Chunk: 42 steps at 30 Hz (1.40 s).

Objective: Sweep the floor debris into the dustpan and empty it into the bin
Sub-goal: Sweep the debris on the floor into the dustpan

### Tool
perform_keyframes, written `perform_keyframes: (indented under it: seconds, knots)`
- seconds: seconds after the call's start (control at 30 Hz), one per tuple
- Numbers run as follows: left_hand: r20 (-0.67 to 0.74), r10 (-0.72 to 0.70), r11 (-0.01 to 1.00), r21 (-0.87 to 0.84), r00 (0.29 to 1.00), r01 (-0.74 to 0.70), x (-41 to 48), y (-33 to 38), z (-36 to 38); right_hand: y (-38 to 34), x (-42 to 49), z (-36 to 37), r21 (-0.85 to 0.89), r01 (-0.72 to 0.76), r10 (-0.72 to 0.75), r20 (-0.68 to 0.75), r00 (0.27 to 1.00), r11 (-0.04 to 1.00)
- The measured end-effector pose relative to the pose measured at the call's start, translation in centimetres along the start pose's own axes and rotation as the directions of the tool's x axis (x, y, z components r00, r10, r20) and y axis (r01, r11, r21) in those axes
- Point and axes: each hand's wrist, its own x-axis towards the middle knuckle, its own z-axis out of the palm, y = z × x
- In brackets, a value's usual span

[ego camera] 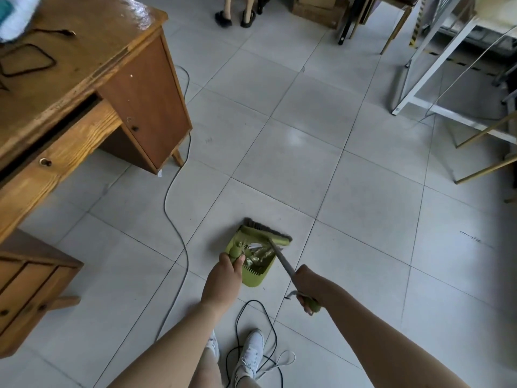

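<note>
A green dustpan (256, 273) rests on the tiled floor just ahead of my feet, with crumpled debris (258, 254) lying inside it. My left hand (223, 278) is closed around the dustpan's handle. A green broom (268, 235) with dark bristles sits at the pan's mouth, its head across the opening. My right hand (306, 289) grips the broom's grey shaft near its green end grip. No bin is in view.
A wooden desk (84, 88) and a lower wooden cabinet (30, 287) stand on the left. A grey cable (172, 191) runs from the desk, and black and white cords (263, 340) loop around my shoes. White and gold frames (436, 107) stand right; another person's feet (235, 16) are far back.
</note>
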Motion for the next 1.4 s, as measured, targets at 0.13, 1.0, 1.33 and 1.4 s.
perform_keyframes:
  seconds: [0.13,1.0,1.33,1.4]
  knots:
    - [0.008,-0.016,1.0,-0.008,1.0,0.016,0.3,1.0,0.0,0.7,-0.8,-0.4,-0.02,0.071,-0.071,-0.004,0.997,0.997]
    - [-0.19,-0.066,0.991,-0.124,0.98,0.043,0.2,-2.0,-21.8,-16.3,-19.5,2.5,0.402,0.241,-0.359,0.252,0.898,0.884]
    - [-0.267,-0.303,0.936,-0.266,0.915,0.232,-2.5,-5.3,-25.8,-22.3,-22.8,12.7,0.122,0.248,-0.276,0.448,0.85,0.961]
    - [-0.296,-0.362,0.919,-0.274,0.884,0.284,-3.7,-5.6,-25.9,-23.0,-24.0,14.7,0.038,0.281,-0.263,0.489,0.832,0.959]
